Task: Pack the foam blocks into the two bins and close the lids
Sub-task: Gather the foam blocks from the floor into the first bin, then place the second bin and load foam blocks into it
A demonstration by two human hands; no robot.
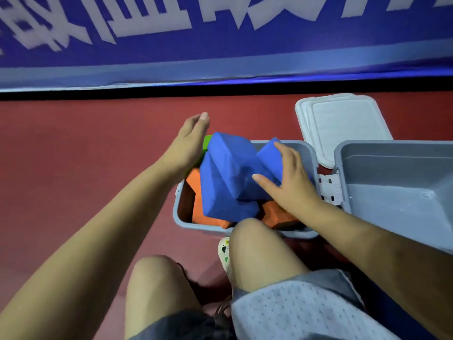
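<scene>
foam blocks [228, 177] in left bin [245, 230], second bin [392, 182] right, lids [343, 123] behind

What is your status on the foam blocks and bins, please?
Right hand pressing blue blocks into near bin; left hand at its far side. Blocks stick up above rim. Second bin empty, lids off.

Blue foam blocks [228, 177] heaped in grey bin [186, 222]

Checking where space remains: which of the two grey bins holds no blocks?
The right bin, beside the white lid; the left bin holds blue and orange blocks.
</scene>
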